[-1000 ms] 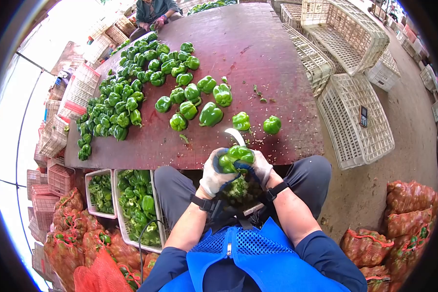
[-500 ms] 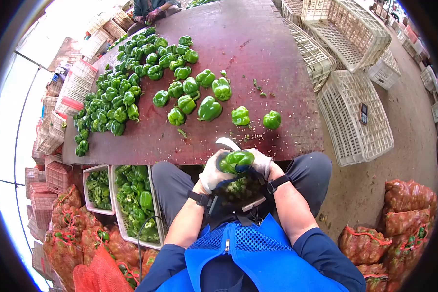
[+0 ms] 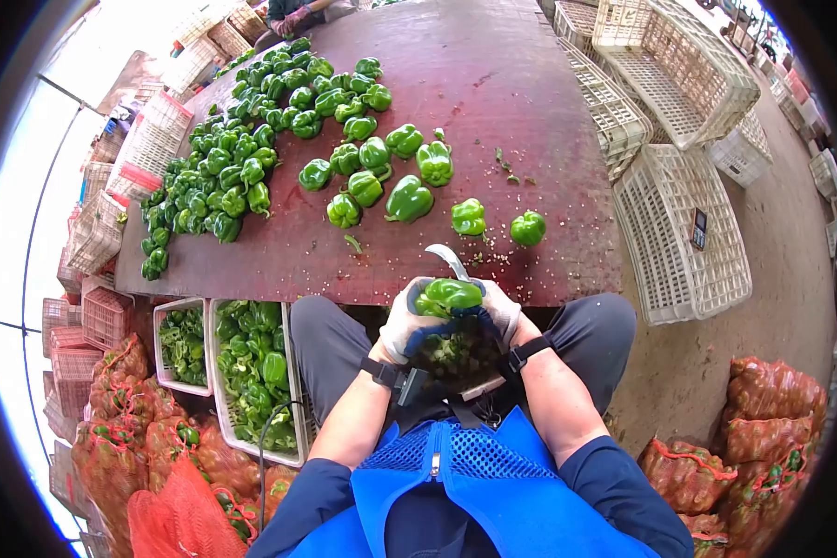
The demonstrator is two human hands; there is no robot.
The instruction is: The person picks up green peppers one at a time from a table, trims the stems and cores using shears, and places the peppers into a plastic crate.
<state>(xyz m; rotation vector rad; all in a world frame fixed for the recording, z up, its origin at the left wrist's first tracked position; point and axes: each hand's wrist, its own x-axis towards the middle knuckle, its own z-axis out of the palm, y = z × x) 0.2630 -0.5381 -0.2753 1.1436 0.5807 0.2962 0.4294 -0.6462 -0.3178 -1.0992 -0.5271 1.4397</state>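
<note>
My left hand (image 3: 406, 323), in a pale glove with blue on the palm side, is closed round a green bell pepper (image 3: 448, 296) above my lap. Gloved alike, my right hand (image 3: 499, 312) rests against the pepper's other side. A curved knife blade (image 3: 449, 260) sticks up beyond the pepper from the right hand's fingers; its handle is hidden. Below the hands, partly shaded, a container of green pieces (image 3: 451, 358) sits between my knees. Loose bell peppers, among them one at the near right (image 3: 527, 228), lie on the dark red table (image 3: 530, 102).
A large heap of bell peppers (image 3: 219, 167) covers the table's left side. Crates of peppers (image 3: 260, 372) stand left of my legs, with red mesh sacks (image 3: 195, 507) beside them. Plastic crates (image 3: 684, 232) and filled sacks (image 3: 688, 474) are at right. Another person's gloved hand (image 3: 295, 19) shows far off.
The knife blade has swung more upright beyond the pepper. The pepper has turned slightly in my hands, which stay close together. The whole view has shifted a little.
</note>
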